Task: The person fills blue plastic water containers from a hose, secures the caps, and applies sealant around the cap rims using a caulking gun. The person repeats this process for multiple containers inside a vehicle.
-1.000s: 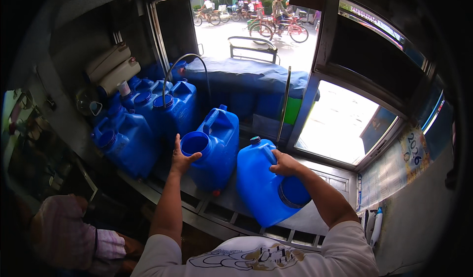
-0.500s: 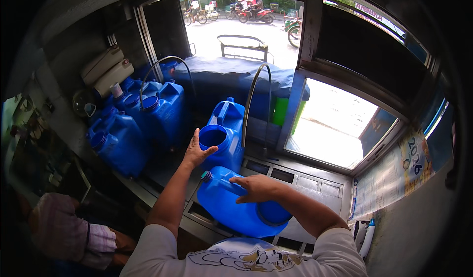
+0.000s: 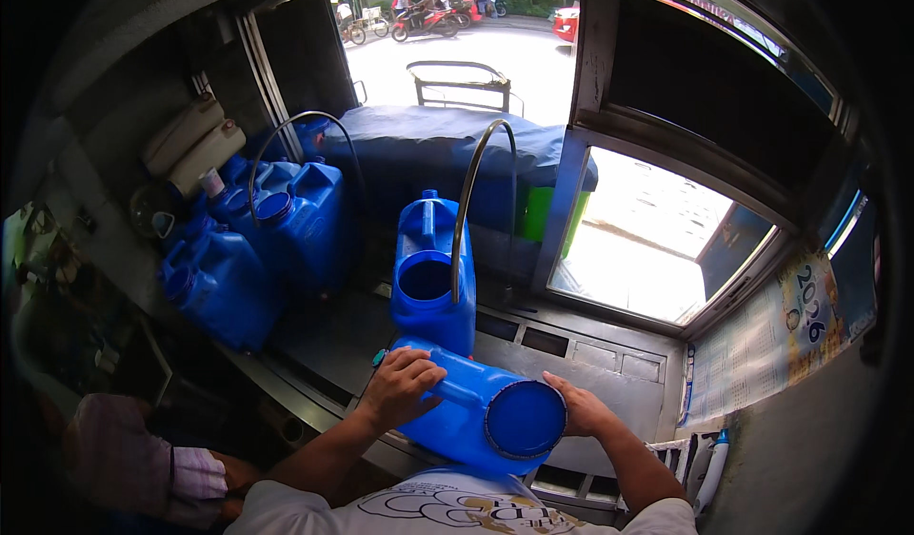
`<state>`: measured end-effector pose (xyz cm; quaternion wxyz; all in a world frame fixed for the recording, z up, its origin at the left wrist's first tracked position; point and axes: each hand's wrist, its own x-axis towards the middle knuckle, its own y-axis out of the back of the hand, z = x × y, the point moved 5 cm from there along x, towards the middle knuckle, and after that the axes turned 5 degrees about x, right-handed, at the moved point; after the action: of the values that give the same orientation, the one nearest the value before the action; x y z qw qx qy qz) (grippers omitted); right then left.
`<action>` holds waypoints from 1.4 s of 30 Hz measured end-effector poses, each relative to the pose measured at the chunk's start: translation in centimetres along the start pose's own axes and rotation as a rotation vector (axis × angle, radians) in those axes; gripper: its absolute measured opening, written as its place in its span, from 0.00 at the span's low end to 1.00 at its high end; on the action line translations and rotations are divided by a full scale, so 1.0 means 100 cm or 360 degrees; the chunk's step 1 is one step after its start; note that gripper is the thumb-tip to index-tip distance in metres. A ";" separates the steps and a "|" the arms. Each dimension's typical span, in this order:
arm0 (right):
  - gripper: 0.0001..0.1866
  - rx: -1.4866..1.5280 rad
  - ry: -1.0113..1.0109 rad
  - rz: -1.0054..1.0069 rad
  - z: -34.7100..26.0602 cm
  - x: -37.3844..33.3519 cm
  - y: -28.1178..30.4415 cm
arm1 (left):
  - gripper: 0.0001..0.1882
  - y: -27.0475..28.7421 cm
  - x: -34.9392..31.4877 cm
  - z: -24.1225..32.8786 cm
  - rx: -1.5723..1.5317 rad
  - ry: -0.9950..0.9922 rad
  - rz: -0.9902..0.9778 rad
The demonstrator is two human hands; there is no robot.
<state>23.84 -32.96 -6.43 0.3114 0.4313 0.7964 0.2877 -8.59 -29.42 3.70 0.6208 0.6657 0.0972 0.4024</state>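
Close to my body is a blue water jug with a handle, a small green cap and a wide dark blue round lid. My left hand is closed round its handle near the green cap. My right hand grips the jug's side beside the wide lid, its fingers partly hidden behind it. Just beyond stands a second blue jug, upright, its wide mouth uncovered. A curved metal pipe arches over and ends at that mouth. Neither hand touches this second jug.
Several blue jugs stand at the left under another curved pipe. A metal counter with slots lies below. A blue-covered surface is behind, by the opening to the street. At the lower left is another person.
My left hand has moved from the open jug's mouth to the near jug's handle. My right hand has left that handle for the lid end. The open jug now sits under the pipe's end.
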 end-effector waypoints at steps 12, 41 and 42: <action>0.65 0.0087 -0.0140 -0.0088 -0.014 0.032 -0.027 | 0.22 0.007 -0.012 -0.048 -0.0076 -0.0075 0.0092; 0.57 0.1691 -0.0204 -0.0318 -0.318 0.422 -0.256 | 0.43 0.119 -0.176 -0.460 -0.0062 0.1666 -0.0253; 0.60 0.1756 -0.0338 -0.0371 -0.319 0.435 -0.268 | 0.41 0.123 -0.174 -0.461 -0.0308 0.1656 -0.0254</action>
<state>-32.31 -13.72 -16.24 0.1483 0.4658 0.8353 -0.2516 -54.83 -8.42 3.21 0.5778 0.3087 0.4049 0.6378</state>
